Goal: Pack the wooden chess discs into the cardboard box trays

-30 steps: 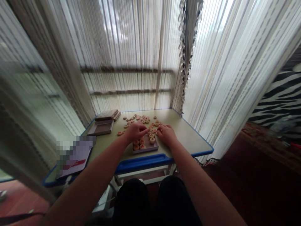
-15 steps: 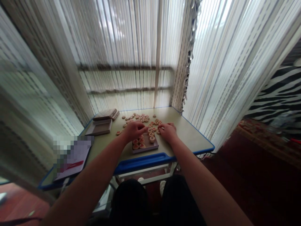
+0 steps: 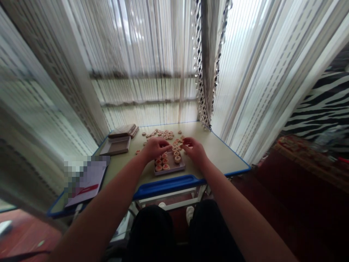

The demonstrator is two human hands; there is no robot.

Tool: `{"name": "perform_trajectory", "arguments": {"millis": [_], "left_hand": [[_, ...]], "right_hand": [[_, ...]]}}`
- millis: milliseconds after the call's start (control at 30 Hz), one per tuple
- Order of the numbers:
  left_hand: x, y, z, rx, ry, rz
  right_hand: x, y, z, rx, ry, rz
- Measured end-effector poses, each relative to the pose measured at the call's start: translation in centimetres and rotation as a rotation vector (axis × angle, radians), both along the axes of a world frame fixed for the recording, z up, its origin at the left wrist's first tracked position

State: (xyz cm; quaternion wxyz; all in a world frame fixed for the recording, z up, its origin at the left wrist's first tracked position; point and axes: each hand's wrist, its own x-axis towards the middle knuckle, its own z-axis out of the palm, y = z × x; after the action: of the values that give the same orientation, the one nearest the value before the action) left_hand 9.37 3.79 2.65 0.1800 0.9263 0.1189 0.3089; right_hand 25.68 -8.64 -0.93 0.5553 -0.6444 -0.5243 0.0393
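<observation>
A shallow cardboard box (image 3: 169, 171) stands near the table's front edge. Round wooden xiangqi pieces with red characters (image 3: 166, 167) line its left side, and pieces with dark characters (image 3: 177, 159) line its right. Over the box's back left corner is my left hand (image 3: 155, 148), thumb and fingers brought together; whatever lies between them is hidden. My right hand (image 3: 194, 150) is at the back right corner, its fingertips closed on a pale xiangqi piece (image 3: 181, 147), partly covered by the fingers. More loose xiangqi pieces (image 3: 166, 134) are scattered behind both hands.
An empty box lid or tray (image 3: 116, 146) lies at the table's back left, before a folded board or stack (image 3: 122, 131). A flat purple-grey item with a red strip (image 3: 88, 187) is at the left edge. The table (image 3: 223, 156) has a blue rim; curtains (image 3: 147, 87) hang behind.
My right hand has lifted slightly from the pieces beside the box, fingers drawn together. My left hand stays over the box's left side. The view has shifted a little.
</observation>
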Motion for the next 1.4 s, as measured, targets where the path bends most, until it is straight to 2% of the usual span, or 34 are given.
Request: {"name": "perform_trajectory", "arguments": {"millis": [100, 233, 500, 600, 767, 867, 1100, 1233, 1300, 1400], "left_hand": [[0.3, -0.3, 0.0, -0.113, -0.027, -0.082], [0.3, -1.4, 0.4, -0.180, -0.025, -0.190], [0.0, -2.6, 1.2, -0.191, 0.034, -0.274], [0.0, -2.7, 1.3, -0.182, 0.040, -0.287], [0.0, -2.2, 0.8, -0.261, 0.061, -0.257], [0.1, -2.0, 0.5, -0.252, 0.057, -0.228], [-1.1, -3.2, 1.0, -0.027, 0.057, -0.213], [-2.6, -4.3, 1.2, 0.061, 0.006, -0.082], [-3.3, -4.9, 0.9, 0.067, -0.042, -0.011], [-4.2, -6.0, 0.2, 0.046, -0.112, 0.030]], "right_hand": [[-1.3, -1.1, 0.0, 0.081, 0.197, 0.209], [-2.2, -2.0, 0.4, 0.104, 0.434, 0.345], [-2.2, -2.0, 1.0, 0.099, 0.557, 0.373], [-2.0, -2.0, 0.9, 0.068, 0.511, 0.361], [-1.9, -2.4, 0.8, 0.008, 0.438, 0.415], [-1.9, -2.4, 0.5, -0.020, 0.311, 0.368], [-1.8, -2.5, 0.2, 0.007, 0.049, 0.264], [-1.9, -2.9, 0.3, -0.040, -0.038, 0.285], [-2.1, -3.2, 0.3, -0.051, -0.129, 0.296], [-2.3, -3.8, 0.3, -0.028, -0.300, 0.262]]}}
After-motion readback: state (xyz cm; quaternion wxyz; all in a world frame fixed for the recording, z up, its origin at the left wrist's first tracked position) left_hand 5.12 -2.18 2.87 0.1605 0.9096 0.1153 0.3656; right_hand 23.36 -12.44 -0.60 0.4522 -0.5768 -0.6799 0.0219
